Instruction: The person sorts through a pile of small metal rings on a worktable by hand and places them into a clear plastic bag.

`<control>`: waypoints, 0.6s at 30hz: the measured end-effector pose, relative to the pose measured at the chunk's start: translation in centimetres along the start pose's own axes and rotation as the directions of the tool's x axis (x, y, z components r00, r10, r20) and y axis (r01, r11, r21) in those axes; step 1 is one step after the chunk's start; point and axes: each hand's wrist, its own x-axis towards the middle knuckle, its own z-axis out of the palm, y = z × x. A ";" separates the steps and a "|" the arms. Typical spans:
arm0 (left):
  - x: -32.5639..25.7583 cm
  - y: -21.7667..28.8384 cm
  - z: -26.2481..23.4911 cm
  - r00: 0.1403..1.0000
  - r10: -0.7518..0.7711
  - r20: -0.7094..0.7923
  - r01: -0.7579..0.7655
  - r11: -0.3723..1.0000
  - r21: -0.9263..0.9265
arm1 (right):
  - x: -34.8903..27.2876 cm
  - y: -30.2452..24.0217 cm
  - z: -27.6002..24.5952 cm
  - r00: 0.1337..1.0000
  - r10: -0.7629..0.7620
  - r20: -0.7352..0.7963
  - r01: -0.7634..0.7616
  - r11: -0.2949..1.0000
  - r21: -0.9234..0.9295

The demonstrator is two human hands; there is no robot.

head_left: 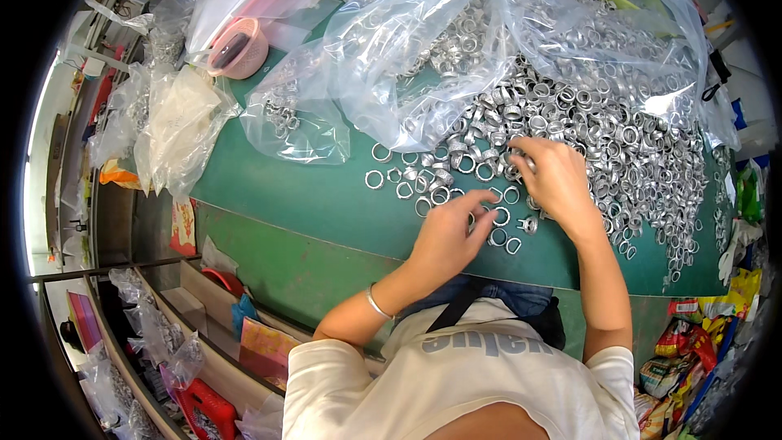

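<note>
Both hands work at sorting: left hand [450, 236] pinches a loose ring [499, 216], right hand [556, 179] curls into the ring pile [586, 126]; next comes careful single-piece picking.

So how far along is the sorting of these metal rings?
Early. A few silver metal rings lie spread singly on the green table. The left hand fingers one there; the right hand reaches into the big heap of rings, and clear plastic bags hold more.
</note>
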 end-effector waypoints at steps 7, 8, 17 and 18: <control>-1.4 0.4 1.2 0.993 0.026 0.117 -0.023 0.999 -0.025 | 2.6 -1.1 1.3 0.993 -0.067 0.095 0.092 0.954 -0.287; -1.7 0.3 0.9 0.992 0.021 0.126 -0.021 1.000 0.003 | 2.5 -1.1 1.1 0.992 -0.068 0.102 0.095 0.954 -0.286; -1.5 -0.6 -1.8 0.835 -0.225 0.503 0.550 0.290 -0.783 | -2.5 0.5 0.1 0.854 -0.172 0.491 -0.520 -0.322 0.791; -1.6 -0.6 -1.5 0.872 -0.252 0.420 0.490 0.413 -0.768 | -2.6 0.2 0.5 0.862 -0.211 0.460 -0.505 -0.425 0.751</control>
